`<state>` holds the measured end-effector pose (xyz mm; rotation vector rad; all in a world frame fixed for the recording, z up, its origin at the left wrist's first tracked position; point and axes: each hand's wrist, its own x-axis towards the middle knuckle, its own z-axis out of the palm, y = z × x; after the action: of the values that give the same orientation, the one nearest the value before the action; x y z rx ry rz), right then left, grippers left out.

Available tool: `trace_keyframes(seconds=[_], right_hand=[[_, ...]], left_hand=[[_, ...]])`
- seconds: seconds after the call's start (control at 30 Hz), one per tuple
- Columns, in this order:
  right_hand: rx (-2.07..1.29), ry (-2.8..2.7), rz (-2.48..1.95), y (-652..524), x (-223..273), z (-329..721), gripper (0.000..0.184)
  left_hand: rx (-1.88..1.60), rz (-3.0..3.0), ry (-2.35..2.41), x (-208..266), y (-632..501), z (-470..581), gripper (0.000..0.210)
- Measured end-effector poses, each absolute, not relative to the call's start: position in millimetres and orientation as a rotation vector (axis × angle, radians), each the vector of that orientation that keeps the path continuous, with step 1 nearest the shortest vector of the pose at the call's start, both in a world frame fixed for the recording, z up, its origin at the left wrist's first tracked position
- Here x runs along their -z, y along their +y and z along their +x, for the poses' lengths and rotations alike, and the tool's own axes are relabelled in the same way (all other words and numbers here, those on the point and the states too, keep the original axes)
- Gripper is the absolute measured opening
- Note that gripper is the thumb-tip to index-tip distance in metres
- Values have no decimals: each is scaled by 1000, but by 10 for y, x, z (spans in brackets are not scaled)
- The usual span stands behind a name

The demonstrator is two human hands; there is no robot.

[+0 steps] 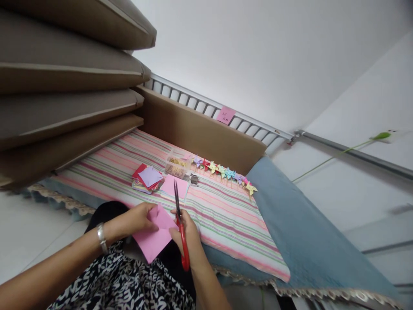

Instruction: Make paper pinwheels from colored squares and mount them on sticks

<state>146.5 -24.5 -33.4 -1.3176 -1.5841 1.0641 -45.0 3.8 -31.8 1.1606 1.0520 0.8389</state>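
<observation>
Over my lap, a square of pink paper [154, 242] with crease lines is held between both hands. My left hand [142, 219] pinches its upper left edge with thumb and fingers. At the right corner, my right hand [187, 230] grips the paper between thumb and fingers. Red-handled scissors [183, 245] are also held in my right hand, their blades pointing up and away from me, apart from the paper. Just beyond my hands lie a stack of pink sheets [175, 186] and a pile of folded coloured papers [148, 177] with a lilac one on top.
A clear box of small sticks [177, 165] stands behind the sheets, beside a metal clip [194, 179]. A row of paper pinwheels [222, 171] runs rightward across the striped cloth [232, 219]. Stacked cushions [71, 77] rise at left; a brown board [200, 133] borders the back.
</observation>
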Motion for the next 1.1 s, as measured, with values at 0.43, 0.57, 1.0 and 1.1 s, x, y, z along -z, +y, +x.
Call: trace_keyframes(seconds=[0.43,0.57,1.0,1.1], right_hand=[[-1063,-1120,-1115,-351,672,1245,44],[-1129,-1163,-1173,-383,670,1225,43],[-1619,-1625,-1555,-883,404,1738,35],[-1583,-1674,-1623,-905,250,1739,26]], left_hand=[[-1017,568,802,582,-338,-262,44],[-1116,621,902,562,-293,-255,44],[-991,848,1146,442,-148,-607,38],[-979,858,1094,435,-147,-618,39]])
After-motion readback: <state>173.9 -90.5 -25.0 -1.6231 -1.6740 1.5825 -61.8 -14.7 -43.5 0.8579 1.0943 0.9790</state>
